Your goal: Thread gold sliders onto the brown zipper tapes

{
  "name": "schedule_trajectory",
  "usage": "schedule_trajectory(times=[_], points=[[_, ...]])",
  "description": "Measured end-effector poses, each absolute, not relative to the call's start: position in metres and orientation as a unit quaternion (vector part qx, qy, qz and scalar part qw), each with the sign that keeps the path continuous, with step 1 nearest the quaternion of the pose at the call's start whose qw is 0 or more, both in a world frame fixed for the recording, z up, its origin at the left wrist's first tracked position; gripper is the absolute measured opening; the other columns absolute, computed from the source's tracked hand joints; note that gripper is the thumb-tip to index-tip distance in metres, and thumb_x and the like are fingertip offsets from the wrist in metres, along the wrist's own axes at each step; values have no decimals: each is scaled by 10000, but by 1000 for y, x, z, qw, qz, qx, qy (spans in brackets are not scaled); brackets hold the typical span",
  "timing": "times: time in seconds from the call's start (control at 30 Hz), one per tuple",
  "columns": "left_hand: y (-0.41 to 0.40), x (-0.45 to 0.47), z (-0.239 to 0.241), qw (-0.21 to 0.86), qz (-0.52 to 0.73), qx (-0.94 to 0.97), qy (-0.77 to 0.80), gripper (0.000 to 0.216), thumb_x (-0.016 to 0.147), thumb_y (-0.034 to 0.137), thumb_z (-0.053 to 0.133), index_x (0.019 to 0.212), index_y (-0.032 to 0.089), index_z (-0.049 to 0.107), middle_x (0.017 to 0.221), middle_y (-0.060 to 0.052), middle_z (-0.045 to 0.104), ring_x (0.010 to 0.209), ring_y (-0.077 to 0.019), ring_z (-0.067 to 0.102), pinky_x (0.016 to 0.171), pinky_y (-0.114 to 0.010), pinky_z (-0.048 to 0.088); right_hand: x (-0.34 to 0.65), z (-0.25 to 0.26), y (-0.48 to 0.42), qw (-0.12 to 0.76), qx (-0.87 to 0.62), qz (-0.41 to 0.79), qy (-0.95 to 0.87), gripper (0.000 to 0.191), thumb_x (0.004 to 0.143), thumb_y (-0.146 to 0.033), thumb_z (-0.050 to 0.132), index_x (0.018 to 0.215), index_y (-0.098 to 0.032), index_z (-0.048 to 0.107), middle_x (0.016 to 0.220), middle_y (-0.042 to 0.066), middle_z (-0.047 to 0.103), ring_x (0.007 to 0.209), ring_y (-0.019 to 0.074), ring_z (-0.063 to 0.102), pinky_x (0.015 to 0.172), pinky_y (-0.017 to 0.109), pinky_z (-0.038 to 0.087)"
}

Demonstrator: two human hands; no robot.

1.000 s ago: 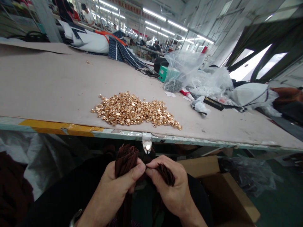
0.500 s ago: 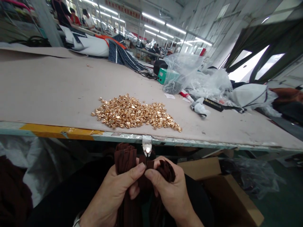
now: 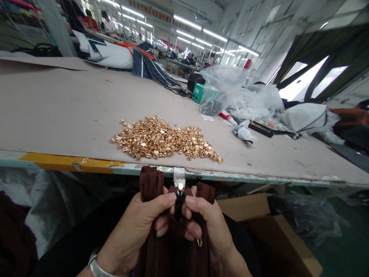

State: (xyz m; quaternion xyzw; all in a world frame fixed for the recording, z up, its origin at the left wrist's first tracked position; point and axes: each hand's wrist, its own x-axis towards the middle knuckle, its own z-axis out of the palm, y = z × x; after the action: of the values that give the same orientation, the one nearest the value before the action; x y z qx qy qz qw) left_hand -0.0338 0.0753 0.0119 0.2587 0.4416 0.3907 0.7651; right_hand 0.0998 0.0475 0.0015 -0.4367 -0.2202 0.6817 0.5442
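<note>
At the table's front edge a small metal clamp (image 3: pixel 179 177) points down, with a bright glint at its tip. Just below it, my left hand (image 3: pixel 135 221) pinches one end of dark brown zipper tape and also grips a folded bundle of zipper tape (image 3: pixel 151 184) that hangs down. My right hand (image 3: pixel 211 221) pinches the other tape end close to the clamp tip, with a second brown bundle (image 3: pixel 205 191) in its palm. Below the right fingers dangles a gold zipper pull (image 3: pixel 199 242). Behind the clamp lies a heap of gold zipper sliders (image 3: pixel 161 138) on the table.
The pale table (image 3: pixel 57 104) spans the view. A green box (image 3: pixel 198 93), clear plastic bags (image 3: pixel 250 100) and a black strip (image 3: pixel 261 129) lie at right. Striped fabric (image 3: pixel 147 65) is at the back. An open cardboard box (image 3: pixel 291 238) stands below right. People work far behind.
Both hands have risen slightly toward the clamp, and the two tape ends are farther apart. The right hand has turned, and a gold pull now shows below its fingers.
</note>
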Motion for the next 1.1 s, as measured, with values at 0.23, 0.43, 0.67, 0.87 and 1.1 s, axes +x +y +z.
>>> schedule_trajectory(times=[0.23,0.43,0.67,0.87,1.1], points=[[77,-32,13,762,379,282,442,280,637,347,732,554,151,552,424,52,441,354,-36,305,353,-171,258,99,4,52,543,-447,668,-242,279,672,-325,688,555,-156,500,400,-76,452,263,20,304,277,137,309],[80,-29,14,766,378,281,438,264,640,342,725,561,140,576,390,64,418,352,-36,310,353,-162,246,98,4,54,544,-433,671,-259,282,689,-331,682,557,-152,510,414,-68,470,262,22,322,280,137,320],[80,-28,14,749,396,291,445,242,655,319,724,562,152,575,396,68,429,357,-41,330,361,-159,270,97,2,57,541,-439,669,-259,284,709,-334,673,564,-150,512,400,-69,460,263,20,312,281,132,300],[80,-28,13,702,402,354,469,272,689,366,709,579,148,589,447,40,496,386,-54,368,387,-175,280,95,0,58,551,-439,653,-279,279,740,-342,663,589,-146,533,389,-71,447,274,31,336,295,137,306],[84,-29,11,664,395,410,484,321,704,444,697,625,152,591,460,49,476,423,-67,355,414,-193,272,100,-2,61,553,-459,610,-336,287,765,-372,682,644,-151,545,468,-57,515,297,27,361,309,139,286]])
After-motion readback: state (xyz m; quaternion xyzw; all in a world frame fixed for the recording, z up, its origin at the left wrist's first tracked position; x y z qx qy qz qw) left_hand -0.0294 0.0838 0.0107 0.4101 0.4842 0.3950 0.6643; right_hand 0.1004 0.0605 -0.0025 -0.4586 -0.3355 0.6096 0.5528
